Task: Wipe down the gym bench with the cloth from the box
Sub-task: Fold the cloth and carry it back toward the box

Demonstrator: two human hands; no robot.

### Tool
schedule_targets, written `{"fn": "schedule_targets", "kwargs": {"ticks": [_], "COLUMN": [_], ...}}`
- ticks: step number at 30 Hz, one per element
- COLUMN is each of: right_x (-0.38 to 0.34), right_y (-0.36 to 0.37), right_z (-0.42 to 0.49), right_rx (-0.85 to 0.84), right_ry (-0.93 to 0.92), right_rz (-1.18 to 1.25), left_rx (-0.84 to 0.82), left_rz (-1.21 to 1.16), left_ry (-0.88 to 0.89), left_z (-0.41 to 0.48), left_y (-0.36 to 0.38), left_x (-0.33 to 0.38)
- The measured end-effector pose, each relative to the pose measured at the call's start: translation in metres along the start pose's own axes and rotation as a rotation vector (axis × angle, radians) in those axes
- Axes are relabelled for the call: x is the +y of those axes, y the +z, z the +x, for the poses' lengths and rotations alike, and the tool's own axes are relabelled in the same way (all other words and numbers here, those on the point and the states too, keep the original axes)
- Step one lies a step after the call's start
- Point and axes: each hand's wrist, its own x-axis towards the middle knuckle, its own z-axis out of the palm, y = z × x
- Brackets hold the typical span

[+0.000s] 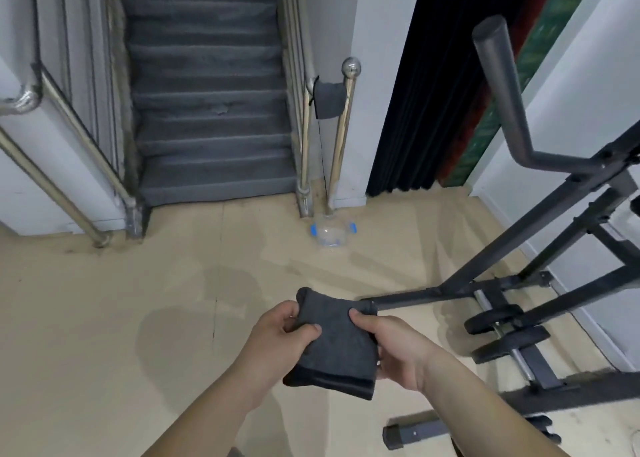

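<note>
So, the folded dark grey cloth (332, 345) sits lower centre, pinched at its edges by the left hand (277, 339) and right hand (398, 349). The black metal gym bench frame (519, 259) is at the right (pad seems out of view). Wiping with it bunched could miss spots or snag.
</note>
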Motion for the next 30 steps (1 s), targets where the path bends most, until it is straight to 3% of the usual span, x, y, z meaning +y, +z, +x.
{"fn": "schedule_targets", "kwargs": {"ticks": [11,20,30], "right_x": [-0.156,-0.281,-0.364], "right_y": [0.011,-0.066,-0.178], "right_z": [0.152,0.292,0.484], "right_rx": [0.181,0.431,0.448], "right_ry": [-0.091,-0.125,-0.014], "right_rz": [0.167,0.212,0.145], "left_rx": [-0.200,-0.373,-0.252], "left_rz": [0.129,0.243,0.224], "left_ry": [0.000,-0.078,-0.227], "left_z": [0.240,0.442,0.679], "left_y": [-0.061,-0.016,0.047], "left_x": [0.120,0.212,0.196]}}
